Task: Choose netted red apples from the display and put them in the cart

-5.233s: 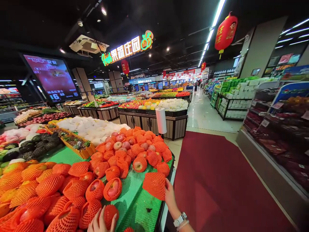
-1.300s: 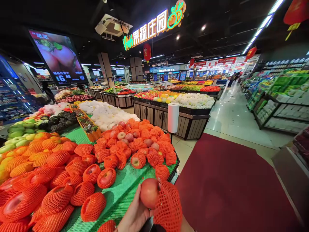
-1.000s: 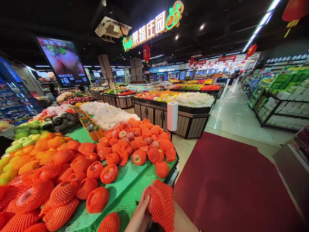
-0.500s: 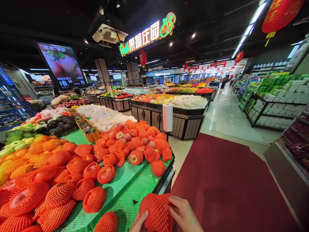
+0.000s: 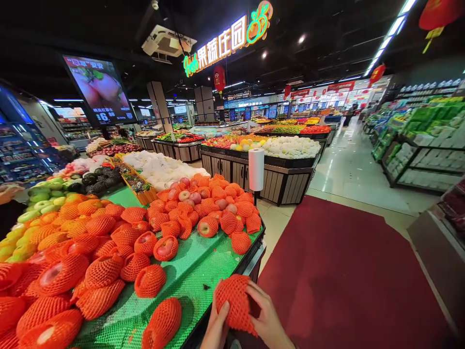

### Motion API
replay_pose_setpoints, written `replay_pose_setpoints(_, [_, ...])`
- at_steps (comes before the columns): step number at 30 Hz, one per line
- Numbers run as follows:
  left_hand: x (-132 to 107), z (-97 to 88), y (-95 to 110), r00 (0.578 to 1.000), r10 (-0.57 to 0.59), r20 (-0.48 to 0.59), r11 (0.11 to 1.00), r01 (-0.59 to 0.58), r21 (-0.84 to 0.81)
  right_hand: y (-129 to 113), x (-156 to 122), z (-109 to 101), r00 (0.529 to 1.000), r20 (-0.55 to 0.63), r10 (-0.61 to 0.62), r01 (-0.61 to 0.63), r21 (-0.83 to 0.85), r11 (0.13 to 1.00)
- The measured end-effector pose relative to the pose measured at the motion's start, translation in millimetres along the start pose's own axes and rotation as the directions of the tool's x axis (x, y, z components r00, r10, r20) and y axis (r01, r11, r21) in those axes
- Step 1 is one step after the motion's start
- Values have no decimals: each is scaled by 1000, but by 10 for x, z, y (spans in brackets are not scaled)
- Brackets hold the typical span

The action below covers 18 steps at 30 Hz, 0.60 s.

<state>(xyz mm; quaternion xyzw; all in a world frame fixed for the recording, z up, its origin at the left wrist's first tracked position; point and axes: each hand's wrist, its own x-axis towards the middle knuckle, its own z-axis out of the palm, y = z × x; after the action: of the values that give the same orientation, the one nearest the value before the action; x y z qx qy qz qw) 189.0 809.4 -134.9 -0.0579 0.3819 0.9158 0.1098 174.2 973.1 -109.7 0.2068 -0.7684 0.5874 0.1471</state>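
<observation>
A round fruit in a red foam net [image 5: 235, 301] is held between my hands at the bottom middle of the view. The net hides the fruit itself. My left hand [image 5: 216, 321] grips it from the left, thumb pressed on the near side. My right hand [image 5: 266, 312] has its fingers and thumb on the net's right edge. Just left of my hands, another netted fruit [image 5: 163, 322] lies on the green mesh mat [image 5: 203, 261] of the display. Several apples [image 5: 208, 226] in red foam nets are heaped farther back.
Oranges [image 5: 69, 211], dark-skinned fruit [image 5: 100, 179] and white-netted fruit [image 5: 160, 167] fill the stand's far side. A roll of plastic bags [image 5: 256, 169] stands at its corner. Dark red matting [image 5: 345, 271] covers the floor to the right. Another person's hand [image 5: 10, 192] shows at the left edge.
The view has shifted slightly left and downward. My hands and the netted fruit are higher in view, with the net drawn closer around it. Another person's hand has appeared at the left.
</observation>
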Motion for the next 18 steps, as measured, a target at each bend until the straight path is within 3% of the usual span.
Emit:
replay_pose_setpoints(2, [8, 11, -7, 999, -14, -49, 1000, 14, -4, 159, -88, 166, 963, -227, -143, 135, -51, 989])
replay_pose_setpoints(4, [51, 11, -26, 996, -31, -78, 999, 30, -14, 254, -136, 318, 900, -384, -204, 191, -74, 979])
replay_pose_setpoints(7, [163, -21, 32, 988, -2, -156, 1000, 2, -2, 296, -91, 396, 847, -513, -137, 136, -39, 990])
replay_pose_setpoints(9, [258, -88, 195, 961, 161, -226, 972, -115, 205, 320, -20, 342, 875, -482, -48, 44, -19, 999])
replay_pose_setpoints(10, [314, -138, 313, 927, 298, -227, 897, -191, 398, 345, 7, 300, 905, -425, -3, -4, -16, 1000])
replay_pose_setpoints(11, [376, -197, 446, 881, 446, -160, 734, -257, 629, 378, 21, 255, 937, -347, 46, -54, -14, 998])
replay_pose_setpoints(12, [445, -264, 581, 828, 559, -53, 496, -282, 821, 419, 15, 214, 958, -271, 92, -100, -16, 995])
replay_pose_setpoints(13, [519, -334, 707, 785, 615, 70, 239, -270, 933, 467, -12, 179, 968, -215, 128, -136, -20, 991])
replay_pose_setpoints(14, [597, -404, 813, 766, 619, 171, 46, -252, 967, 520, -59, 153, 971, -182, 156, -163, -26, 986])
replay_pose_setpoints(15, [674, -471, 889, 762, 606, 231, -72, -237, 969, 579, -124, 135, 969, -168, 179, -187, -32, 982])
replay_pose_setpoints(16, [748, -534, 933, 770, 580, 265, -134, -231, 964, 643, -204, 125, 966, -162, 201, -209, -37, 977])
replay_pose_setpoints(18, [880, -638, 923, 798, 533, 281, -159, -232, 960, 787, -385, 125, 958, -157, 238, -248, -46, 968])
